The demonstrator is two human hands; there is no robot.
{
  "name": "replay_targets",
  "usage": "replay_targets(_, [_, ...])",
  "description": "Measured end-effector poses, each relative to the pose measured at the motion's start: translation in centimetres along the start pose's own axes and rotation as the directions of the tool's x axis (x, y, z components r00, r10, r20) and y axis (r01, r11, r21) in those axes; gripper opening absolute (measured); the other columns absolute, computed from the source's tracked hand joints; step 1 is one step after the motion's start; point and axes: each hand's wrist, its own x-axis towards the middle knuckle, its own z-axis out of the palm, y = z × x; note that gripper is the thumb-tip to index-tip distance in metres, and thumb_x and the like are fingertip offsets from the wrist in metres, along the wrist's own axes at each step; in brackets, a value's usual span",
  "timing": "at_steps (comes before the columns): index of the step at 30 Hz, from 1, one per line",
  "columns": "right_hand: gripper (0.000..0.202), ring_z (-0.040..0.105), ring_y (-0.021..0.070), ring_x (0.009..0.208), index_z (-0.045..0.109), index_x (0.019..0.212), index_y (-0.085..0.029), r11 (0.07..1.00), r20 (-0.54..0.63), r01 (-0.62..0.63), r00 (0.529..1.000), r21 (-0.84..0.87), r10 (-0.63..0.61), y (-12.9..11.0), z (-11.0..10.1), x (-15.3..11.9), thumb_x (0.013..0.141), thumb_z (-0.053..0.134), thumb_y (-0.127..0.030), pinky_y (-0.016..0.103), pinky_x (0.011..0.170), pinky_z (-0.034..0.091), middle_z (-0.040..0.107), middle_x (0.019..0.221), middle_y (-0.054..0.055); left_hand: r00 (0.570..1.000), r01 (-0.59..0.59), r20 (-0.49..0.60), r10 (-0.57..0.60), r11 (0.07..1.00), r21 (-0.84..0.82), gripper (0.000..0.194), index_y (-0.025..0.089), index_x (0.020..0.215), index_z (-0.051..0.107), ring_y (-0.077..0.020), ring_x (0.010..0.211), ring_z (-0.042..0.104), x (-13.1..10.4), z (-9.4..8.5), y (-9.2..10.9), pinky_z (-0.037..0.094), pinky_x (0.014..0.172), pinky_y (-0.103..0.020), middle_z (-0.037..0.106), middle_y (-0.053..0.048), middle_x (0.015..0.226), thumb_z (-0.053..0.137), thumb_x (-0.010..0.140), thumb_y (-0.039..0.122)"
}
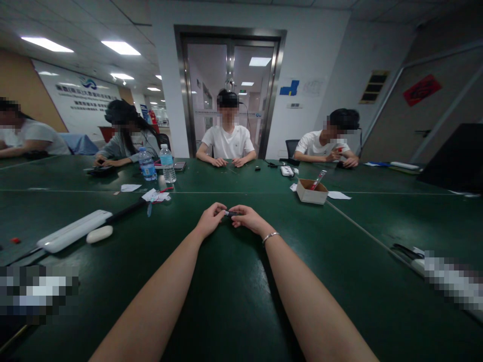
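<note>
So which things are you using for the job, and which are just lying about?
Using:
- small, dark, slim object, in the left grip and right grip

Seemingly just lying about:
- long white plastic bar
- smooth white oval object
- two clear plastic bottles with blue labels
- open pale box

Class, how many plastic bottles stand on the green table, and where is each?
2. The left bottle stands across the green table, in the left half of the picture; the right bottle stands just beside it.
</note>
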Motion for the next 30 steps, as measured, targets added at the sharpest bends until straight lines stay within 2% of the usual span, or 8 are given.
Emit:
replay_targets(3, [0.029, 0.061, 0.008, 0.053, 0.055, 0.093, -0.014, 0.998, -0.002, 0.006, 1.0, -0.067, -0.006, 0.1, 0.2, 0.1, 0.07, 0.067, 0.001, 0.017, 0.047, 0.054, 0.061, 0.093, 0.005, 1.0, -0.003, -0.016, 0.003, 1.0, -0.009, 0.027, 0.018, 0.094, 0.058, -0.0132, 0.066, 0.054, 0.0, 0.0, 0.1, 0.045, 0.059, -0.025, 0.059, -0.002, 0.079, 0.055, 0.077, 0.038])
replay_targets(8, [0.024, 0.055, 0.0042, 0.042, 0.051, 0.085, -0.014, 0.965, -0.039, 0.018, 0.999, -0.262, -0.029, 0.4, 0.7, 0.5, 0.072, 0.062, 0.003, 0.012, 0.034, 0.046, 0.063, 0.087, 0.003, 0.999, -0.028, -0.021, 0.027, 0.999, -0.031, 0.027, 0.016, 0.087, 0.059, -0.0142, 0.07, 0.055, -0.1, -0.1, 0.6, 0.045, 0.064, -0.027, 0.062, -0.004, 0.081, 0.059, 0.075, 0.04])
replay_targets(14, [0.026, 0.05, 0.0027, 0.036, 0.049, 0.079, -0.016, 0.922, -0.066, 0.023, 0.996, -0.386, -0.053, 0.8, 1.0, 0.9, 0.068, 0.068, -0.001, 0.01, 0.027, 0.037, 0.063, 0.082, 0.0, 0.998, -0.056, 0.011, 0.056, 0.997, -0.047, 0.028, 0.016, 0.083, 0.06, -0.0154, 0.071, 0.057, -0.4, 0.0, 1.2, 0.045, 0.066, -0.028, 0.063, -0.004, 0.078, 0.062, 0.073, 0.042])
replay_targets(17, [0.027, 0.051, 0.0037, 0.038, 0.049, 0.079, -0.015, 0.937, -0.07, 0.032, 0.996, -0.347, -0.06, 0.9, 1.7, 0.8, 0.066, 0.069, -0.001, 0.011, 0.029, 0.039, 0.063, 0.077, 0.0, 0.999, -0.046, 0.015, 0.047, 0.998, -0.044, 0.03, 0.016, 0.08, 0.059, -0.0157, 0.07, 0.057, -0.6, 0.3, 1.3, 0.045, 0.064, -0.027, 0.062, -0.003, 0.075, 0.063, 0.072, 0.044])
replay_targets(23, [0.025, 0.061, 0.0097, 0.048, 0.05, 0.086, -0.014, 0.995, -0.067, 0.024, 0.997, -0.094, -0.031, 0.3, 3.3, -0.3, 0.072, 0.069, -0.008, 0.017, 0.044, 0.053, 0.062, 0.065, 0.0, 0.998, 0.041, 0.041, -0.041, 0.999, 0.02, 0.029, 0.017, 0.079, 0.058, -0.0179, 0.072, 0.059, -1.8, 0.6, 2.7, 0.045, 0.067, -0.029, 0.063, -0.004, 0.077, 0.063, 0.07, 0.044])
replay_targets(26, [0.037, 0.061, 0.0113, 0.046, 0.046, 0.085, -0.016, 0.998, -0.038, -0.021, 0.999, -0.059, 0.019, -0.2, 2.0, -2.3, 0.066, 0.077, -0.015, 0.02, 0.042, 0.053, 0.063, 0.068, -0.001, 0.982, 0.005, 0.183, -0.04, 0.982, 0.19, 0.04, 0.02, 0.088, 0.063, -0.0199, 0.077, 0.059, -4.5, -1.6, 5.6, 0.044, 0.068, -0.029, 0.063, -0.006, 0.089, 0.071, 0.059, 0.046])
replay_targets(28, [0.045, 0.062, 0.0126, 0.05, 0.043, 0.084, -0.017, 0.998, -0.004, -0.051, 0.999, -0.045, 0.051, -0.6, 0.4, -4.7, 0.061, 0.081, -0.021, 0.022, 0.043, 0.053, 0.065, 0.077, 0.002, 0.952, -0.007, 0.292, -0.088, 0.951, 0.309, 0.049, 0.023, 0.092, 0.065, -0.0221, 0.081, 0.06, -7.4, -4.3, 8.0, 0.044, 0.07, -0.029, 0.064, -0.007, 0.094, 0.076, 0.049, 0.045])
replay_targets(30, [0.049, 0.063, 0.013, 0.054, 0.042, 0.084, -0.017, 0.995, 0.013, -0.079, 0.997, -0.055, 0.08, -1.3, -1.5, -8.0, 0.058, 0.082, -0.027, 0.024, 0.047, 0.054, 0.065, 0.086, 0.005, 0.929, 0.032, 0.312, -0.199, 0.884, 0.467, 0.048, 0.027, 0.086, 0.067, -0.025, 0.087, 0.06, -10.8, -7.9, 10.1, 0.043, 0.074, -0.031, 0.066, -0.005, 0.093, 0.078, 0.044, 0.047])
